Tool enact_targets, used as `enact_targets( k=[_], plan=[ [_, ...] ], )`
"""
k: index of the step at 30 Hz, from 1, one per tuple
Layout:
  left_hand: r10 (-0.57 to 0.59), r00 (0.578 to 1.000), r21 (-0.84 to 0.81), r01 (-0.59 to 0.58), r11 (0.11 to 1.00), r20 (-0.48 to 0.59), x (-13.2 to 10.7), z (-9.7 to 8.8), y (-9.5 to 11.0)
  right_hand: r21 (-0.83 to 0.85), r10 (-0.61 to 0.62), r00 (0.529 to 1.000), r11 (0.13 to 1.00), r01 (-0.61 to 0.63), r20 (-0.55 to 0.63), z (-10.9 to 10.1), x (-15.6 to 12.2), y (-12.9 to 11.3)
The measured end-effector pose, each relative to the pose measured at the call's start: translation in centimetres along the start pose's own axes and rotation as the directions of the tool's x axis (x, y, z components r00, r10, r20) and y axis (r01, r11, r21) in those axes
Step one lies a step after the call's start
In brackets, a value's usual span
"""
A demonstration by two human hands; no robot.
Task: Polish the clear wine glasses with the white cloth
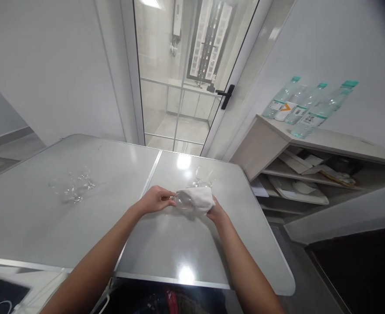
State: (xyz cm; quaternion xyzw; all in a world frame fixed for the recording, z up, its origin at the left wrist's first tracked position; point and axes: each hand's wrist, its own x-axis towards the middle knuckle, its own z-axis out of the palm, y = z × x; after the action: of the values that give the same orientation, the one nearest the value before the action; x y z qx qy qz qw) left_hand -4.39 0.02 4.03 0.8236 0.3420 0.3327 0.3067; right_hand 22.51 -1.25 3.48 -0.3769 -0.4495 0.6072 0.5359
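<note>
Over the right half of the grey table [166, 244], my left hand [156, 199] pinches the end of a clear glass [182, 201] lying on its side. My right hand [216, 210] grips a white cloth [197, 197] wrapped around the other end of that glass. Both hands are closed. Just behind the cloth stands another clear glass [202, 176]. Several more clear glasses [73, 187] sit together on the left half of the table.
A glass door with a black handle [226, 95] stands behind the table. To the right is a low shelf unit [310, 174] with papers inside and three water bottles [305, 107] on top. A dark object [2, 296] lies at the lower left.
</note>
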Motion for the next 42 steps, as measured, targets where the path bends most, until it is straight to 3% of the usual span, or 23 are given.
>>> enact_targets(
  k=[3,7,10,12,14,17,20,23,25,27,30,33,36,39,42],
  plan=[
    [0.019,1.000,-0.004,-0.019,1.000,0.001,0.0,0.0,0.1,-0.012,0.111,0.973,0.994,-0.111,0.202,-0.6,0.1,-0.6],
    [0.048,0.998,-0.020,-0.047,0.999,0.040,0.1,0.0,0.6,-0.164,0.014,0.910,0.985,0.060,0.414,-0.3,-0.4,-1.6],
    [0.061,0.994,0.007,-0.062,0.998,0.092,0.2,0.1,0.7,-0.313,-0.021,0.844,0.924,0.221,0.536,0.3,-0.8,-2.0],
    [0.066,0.992,0.013,-0.068,0.998,0.109,0.1,0.3,0.5,-0.354,-0.019,0.781,0.884,0.305,0.624,0.6,-0.9,-1.9],
    [0.080,0.992,0.036,-0.084,0.996,0.102,0.0,0.7,0.1,-0.355,-0.021,0.752,0.872,0.336,0.659,0.8,-0.8,-1.6],
    [0.155,0.987,0.165,-0.159,0.973,0.036,-0.1,1.2,-0.2,-0.353,-0.066,0.824,0.882,0.312,0.563,0.8,-0.3,-0.8],
    [0.272,0.962,0.329,-0.257,0.909,-0.001,-0.2,1.4,-0.3,-0.347,-0.031,0.914,0.919,0.185,0.405,0.9,-0.2,0.2],
    [0.334,0.942,0.398,-0.314,0.862,0.020,-0.2,1.4,-0.3,-0.251,0.163,0.935,0.964,-0.084,0.314,1.1,-0.4,1.2],
    [0.302,0.953,0.392,-0.284,0.875,0.017,-0.1,1.4,-0.3,-0.178,0.232,0.935,0.966,-0.188,0.269,1.3,-0.5,1.7],
    [0.204,0.979,0.349,-0.191,0.918,0.000,0.1,1.4,-0.4,-0.158,0.176,0.956,0.977,-0.141,0.236,1.6,-0.5,1.8],
    [0.020,0.999,0.200,-0.029,0.979,0.042,0.3,1.4,-0.3,-0.249,-0.044,0.969,0.963,0.106,0.244,1.8,-0.4,1.5],
    [-0.072,0.989,0.023,0.069,0.997,0.131,0.3,1.3,-0.2,-0.313,-0.190,0.913,0.898,0.311,0.362,1.6,-0.4,1.1],
    [-0.066,0.979,-0.062,0.079,0.995,0.191,0.2,1.4,-0.3,-0.295,-0.232,0.854,0.869,0.397,0.465,1.4,-0.4,0.8],
    [0.027,0.997,0.096,-0.033,0.995,0.065,0.0,1.8,-0.4,-0.303,-0.169,0.892,0.900,0.313,0.420,1.5,-0.4,0.8],
    [0.211,0.977,0.361,-0.182,0.915,-0.042,-0.2,2.1,-0.6,-0.219,0.062,0.950,0.976,0.007,0.306,1.7,-0.2,1.2]
  ],
)
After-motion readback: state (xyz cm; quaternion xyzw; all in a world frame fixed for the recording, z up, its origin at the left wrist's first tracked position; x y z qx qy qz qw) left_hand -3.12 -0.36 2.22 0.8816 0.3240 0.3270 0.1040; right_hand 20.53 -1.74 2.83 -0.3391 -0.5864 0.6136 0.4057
